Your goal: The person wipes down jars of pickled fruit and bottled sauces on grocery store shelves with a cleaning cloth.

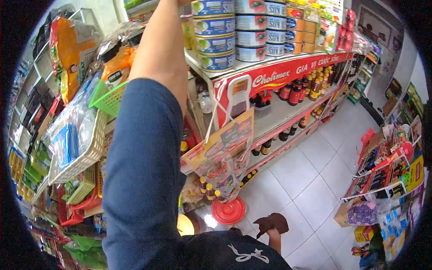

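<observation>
My left arm, in a dark blue sleeve, reaches up across the view beside the shelf. The left hand lies past the top edge, so its fingers and anything in them are hidden. Low in the view, my right hand (273,235) is closed on a dark brown cloth (274,222), which hangs over the tiled floor. Nearest to the raised forearm are stacked blue tins (216,37) on the top shelf, with more tins (250,31) to their right.
The red-edged shelf (288,74) carries sauce bottles (320,85) on its lower level. A red lidded tub (228,210) stands on the floor. Baskets (85,150) of packaged goods crowd the left, and a display of packets (382,175) lines the right. White floor tiles (310,180) run between.
</observation>
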Demonstrator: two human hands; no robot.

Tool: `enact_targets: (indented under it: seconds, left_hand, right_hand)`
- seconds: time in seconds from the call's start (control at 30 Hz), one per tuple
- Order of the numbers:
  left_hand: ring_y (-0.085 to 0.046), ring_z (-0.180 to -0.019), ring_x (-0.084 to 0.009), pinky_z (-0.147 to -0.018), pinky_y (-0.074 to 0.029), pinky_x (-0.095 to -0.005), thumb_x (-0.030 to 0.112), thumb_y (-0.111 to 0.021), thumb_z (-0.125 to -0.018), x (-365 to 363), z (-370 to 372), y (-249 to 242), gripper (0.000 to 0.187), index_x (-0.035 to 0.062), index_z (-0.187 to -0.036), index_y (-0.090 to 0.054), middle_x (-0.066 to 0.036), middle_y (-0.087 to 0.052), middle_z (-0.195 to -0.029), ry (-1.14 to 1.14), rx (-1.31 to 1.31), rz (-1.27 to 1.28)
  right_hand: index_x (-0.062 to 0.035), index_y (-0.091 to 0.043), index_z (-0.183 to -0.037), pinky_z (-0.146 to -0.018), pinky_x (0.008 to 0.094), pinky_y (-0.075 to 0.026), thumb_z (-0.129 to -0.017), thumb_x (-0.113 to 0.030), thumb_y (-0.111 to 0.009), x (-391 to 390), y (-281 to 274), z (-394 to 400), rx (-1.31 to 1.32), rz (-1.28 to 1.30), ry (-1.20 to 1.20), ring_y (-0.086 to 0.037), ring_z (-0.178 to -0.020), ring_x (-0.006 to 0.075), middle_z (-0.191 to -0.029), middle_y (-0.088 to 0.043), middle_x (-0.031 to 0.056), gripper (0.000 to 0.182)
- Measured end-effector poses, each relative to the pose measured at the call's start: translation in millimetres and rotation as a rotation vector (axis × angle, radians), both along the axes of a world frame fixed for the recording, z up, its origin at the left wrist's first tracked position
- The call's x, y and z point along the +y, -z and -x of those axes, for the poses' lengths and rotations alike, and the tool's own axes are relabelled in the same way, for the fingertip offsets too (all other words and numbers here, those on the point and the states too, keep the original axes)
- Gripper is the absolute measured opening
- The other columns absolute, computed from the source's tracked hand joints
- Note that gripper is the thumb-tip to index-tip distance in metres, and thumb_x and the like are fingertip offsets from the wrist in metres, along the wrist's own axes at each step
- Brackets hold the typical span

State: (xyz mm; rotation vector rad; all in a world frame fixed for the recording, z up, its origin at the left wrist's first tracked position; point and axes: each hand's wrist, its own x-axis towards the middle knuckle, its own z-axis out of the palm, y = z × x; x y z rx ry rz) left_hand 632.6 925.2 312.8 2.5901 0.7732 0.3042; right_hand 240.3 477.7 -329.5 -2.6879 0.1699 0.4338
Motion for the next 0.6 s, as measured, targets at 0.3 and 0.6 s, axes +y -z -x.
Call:
enact_targets:
  seconds: [0.3,0.6]
  left_hand:
    - [-0.056,-0.085,-0.0196,-0.075,-0.048,-0.0329,0.03,-0.066,-0.066,8.0,-16.0,-4.9,0.036,0.0083,-0.091,-0.051,-0.009,-0.049,-0.101,-0.054,0.025,-0.029]
    - [-0.058,-0.076,-0.0136,-0.07,-0.049,-0.0307,0.033,-0.074,-0.057,8.4,-24.3,-21.5,0.029,0.0127,-0.074,-0.06,-0.004,-0.059,-0.087,-0.051,-0.005,-0.083]
  right_hand:
    - [-0.01,-0.053,-0.101,-0.071,0.0336,-0.045,-0.076,-0.022,-0.054,-12.0,5.9,25.8,0.003,0.029,0.046,-0.055,-0.083,0.0253,-0.09,-0.057,0.01,0.028]
    - [-0.0099,-0.053,-0.1,-0.071,0.034,-0.045,-0.074,-0.021,-0.056,-4.3,9.2,28.7,0.001,0.044,0.071,-0.055,-0.084,0.026,-0.09,-0.057,0.0103,0.028]
